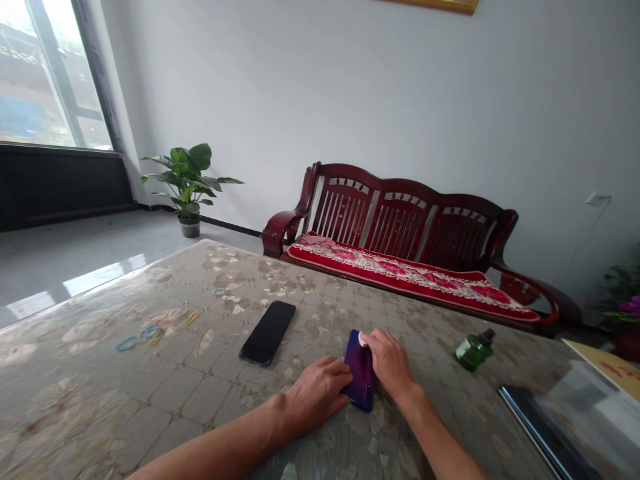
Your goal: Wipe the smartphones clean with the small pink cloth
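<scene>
A purple-blue phone (358, 373) lies on the patterned table with its back up, its camera strip near the lower right corner. My left hand (323, 387) grips it along the left edge, thumb at the lower corner and fingers over the side. Pinched in my right hand (387, 360) is a small white pad (363, 339), pressed on the upper part of the phone's back. Left of both hands lies a second, black phone (269, 333), its dark screen facing up. To the right stands a green spray bottle (474, 349) with a black top.
Several coloured rubber bands (153, 332) are scattered on the left of the table (165, 400). A dark flat object (540, 427) and a clear plastic sleeve (595, 400) lie at the right edge. Beyond are a red wooden bench (400, 213) and a potted plant (189, 187).
</scene>
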{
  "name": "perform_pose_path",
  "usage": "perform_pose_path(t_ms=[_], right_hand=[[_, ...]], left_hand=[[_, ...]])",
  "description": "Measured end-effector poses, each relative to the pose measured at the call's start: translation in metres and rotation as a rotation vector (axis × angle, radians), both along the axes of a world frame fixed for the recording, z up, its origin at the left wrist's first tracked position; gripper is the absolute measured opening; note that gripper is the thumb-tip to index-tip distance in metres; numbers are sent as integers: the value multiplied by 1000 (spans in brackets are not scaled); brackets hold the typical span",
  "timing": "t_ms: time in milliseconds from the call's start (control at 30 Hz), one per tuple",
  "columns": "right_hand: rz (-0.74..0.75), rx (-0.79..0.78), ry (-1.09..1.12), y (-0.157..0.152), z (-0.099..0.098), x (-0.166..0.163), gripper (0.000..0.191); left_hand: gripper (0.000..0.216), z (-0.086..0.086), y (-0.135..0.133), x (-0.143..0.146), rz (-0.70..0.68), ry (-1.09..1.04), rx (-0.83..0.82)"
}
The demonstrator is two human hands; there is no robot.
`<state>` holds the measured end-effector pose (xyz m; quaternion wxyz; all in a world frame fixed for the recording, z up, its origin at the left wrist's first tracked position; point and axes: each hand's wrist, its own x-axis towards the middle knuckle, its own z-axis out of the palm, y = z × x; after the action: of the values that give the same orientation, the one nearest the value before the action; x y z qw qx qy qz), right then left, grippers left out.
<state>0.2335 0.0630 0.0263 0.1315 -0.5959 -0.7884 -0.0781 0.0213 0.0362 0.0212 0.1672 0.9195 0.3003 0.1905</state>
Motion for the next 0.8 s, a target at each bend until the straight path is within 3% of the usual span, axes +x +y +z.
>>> perform_pose_path(t_ms=[233,533,800], right_hand=[[142,-10,-22,-39,1,-2,38],[-26,-20,-21,5,1,-5,32],[128,-23,-32,-43,0,-2,40]], left_hand=[[18,-1,0,0,-6,-6,-7],[16,6,0,-3,-24,29,-33],[18,-2,1,-1,0,21,-1]])
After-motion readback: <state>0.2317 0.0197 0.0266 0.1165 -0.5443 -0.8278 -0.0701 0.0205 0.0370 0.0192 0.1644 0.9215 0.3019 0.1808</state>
